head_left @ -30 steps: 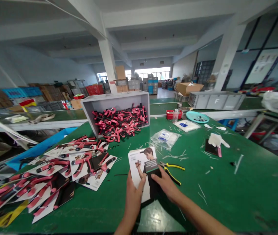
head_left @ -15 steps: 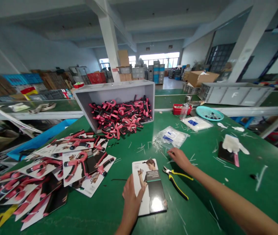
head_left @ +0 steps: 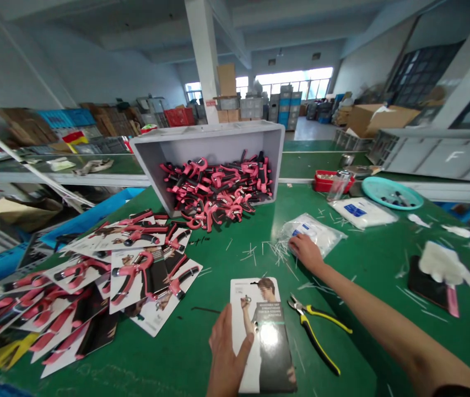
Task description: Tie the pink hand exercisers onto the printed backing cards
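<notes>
My left hand (head_left: 228, 353) grips the left edge of a printed backing card (head_left: 274, 336), its thumb lying across the front. The card rests on the green table and looks like part of a small stack. My right hand (head_left: 306, 251) reaches forward to the near edge of a clear plastic bag (head_left: 325, 234), beside loose white plastic strips (head_left: 279, 252). Its fingers are curled together; what they hold, if anything, is hidden. Yellow-and-black diagonal cutters (head_left: 315, 331) lie with handles apart, right of the card and below my right forearm.
A grey crate (head_left: 278, 165) on its side holds many pink-and-black clamps (head_left: 222, 190). Carded clamps (head_left: 135, 275) are heaped at the left. Further right are a white packet (head_left: 362, 215), a red box (head_left: 323, 180), a turquoise dish (head_left: 392, 194) and a white glove (head_left: 445, 264).
My right hand has moved forward from the table beside the loose strips to the plastic bag's edge. My left hand stays on the card. The view has shifted, bringing the cutters nearer.
</notes>
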`<state>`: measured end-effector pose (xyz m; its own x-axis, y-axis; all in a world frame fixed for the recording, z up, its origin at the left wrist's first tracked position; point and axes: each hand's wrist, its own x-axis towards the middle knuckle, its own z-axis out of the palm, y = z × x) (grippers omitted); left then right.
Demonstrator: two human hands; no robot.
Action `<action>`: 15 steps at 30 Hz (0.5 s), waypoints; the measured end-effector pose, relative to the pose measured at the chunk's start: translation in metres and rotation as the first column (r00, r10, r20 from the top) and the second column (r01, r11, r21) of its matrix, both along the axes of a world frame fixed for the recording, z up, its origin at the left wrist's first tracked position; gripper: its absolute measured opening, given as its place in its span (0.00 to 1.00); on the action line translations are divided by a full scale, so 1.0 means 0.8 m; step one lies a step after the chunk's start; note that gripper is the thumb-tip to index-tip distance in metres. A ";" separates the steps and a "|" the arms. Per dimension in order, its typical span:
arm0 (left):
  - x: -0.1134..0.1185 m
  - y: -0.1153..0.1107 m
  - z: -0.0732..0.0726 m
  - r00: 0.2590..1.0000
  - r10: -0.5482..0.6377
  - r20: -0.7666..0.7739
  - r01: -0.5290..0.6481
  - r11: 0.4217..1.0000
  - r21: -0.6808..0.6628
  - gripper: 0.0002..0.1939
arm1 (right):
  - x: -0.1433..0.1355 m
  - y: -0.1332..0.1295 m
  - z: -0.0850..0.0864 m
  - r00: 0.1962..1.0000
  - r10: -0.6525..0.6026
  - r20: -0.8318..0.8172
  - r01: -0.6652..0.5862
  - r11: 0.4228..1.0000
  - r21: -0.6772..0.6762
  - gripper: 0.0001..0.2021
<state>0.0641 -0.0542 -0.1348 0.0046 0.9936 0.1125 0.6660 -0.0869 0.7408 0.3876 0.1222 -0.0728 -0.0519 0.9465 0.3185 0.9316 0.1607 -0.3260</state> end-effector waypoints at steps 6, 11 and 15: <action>-0.018 0.011 0.057 0.985 -0.138 -0.106 0.155 0.972 0.175 0.23 | -0.057 -0.047 0.044 0.988 0.147 -0.052 -0.139 0.982 0.131 0.11; -0.003 0.013 0.117 0.908 -0.274 -0.317 0.368 0.885 0.286 0.13 | -0.145 -0.156 0.059 0.791 0.612 -0.002 -0.611 0.790 -0.060 0.09; 0.010 -0.003 0.118 0.836 -0.417 -0.356 0.486 0.864 0.130 0.08 | -0.161 -0.211 0.053 0.808 0.584 -0.084 -0.587 0.783 -0.205 0.10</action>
<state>0.0724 -0.0564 -0.0402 0.5156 0.8251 0.2312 0.7024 -0.5615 0.4374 0.2587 -0.0468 -0.0301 -0.6149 0.7792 0.1214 0.6754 0.5998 -0.4290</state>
